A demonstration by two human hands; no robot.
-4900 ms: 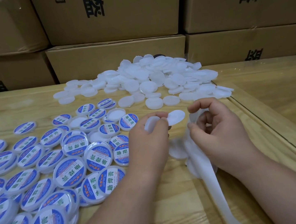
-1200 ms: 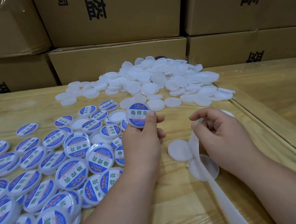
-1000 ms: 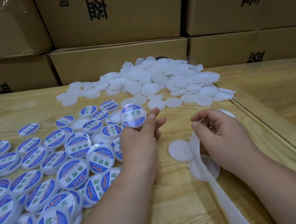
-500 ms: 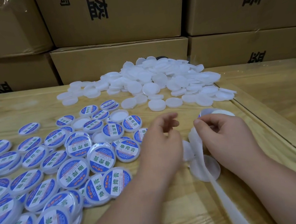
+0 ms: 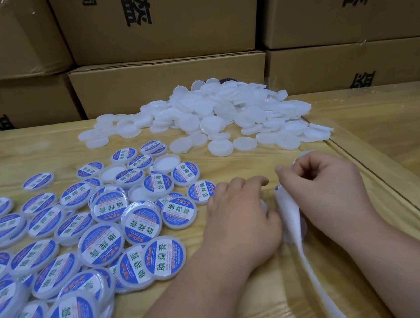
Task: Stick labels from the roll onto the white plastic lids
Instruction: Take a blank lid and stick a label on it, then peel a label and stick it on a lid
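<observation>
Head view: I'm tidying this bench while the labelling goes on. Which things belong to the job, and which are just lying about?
Part of the job:
plain lids, heaped at the back
labelled lids, spread on the left
label strip, held by the right hand
left hand, beside the strip

Just there:
cardboard boxes, stacked behind
table

Blue-and-white labelled lids (image 5: 99,242), plain white lids (image 5: 214,118), brown cartons (image 5: 169,84), pale wooden table (image 5: 29,156).

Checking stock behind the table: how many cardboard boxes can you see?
6: top left box, top middle box, top right box, bottom left box, bottom middle box, bottom right box. Others may be hidden.
</observation>
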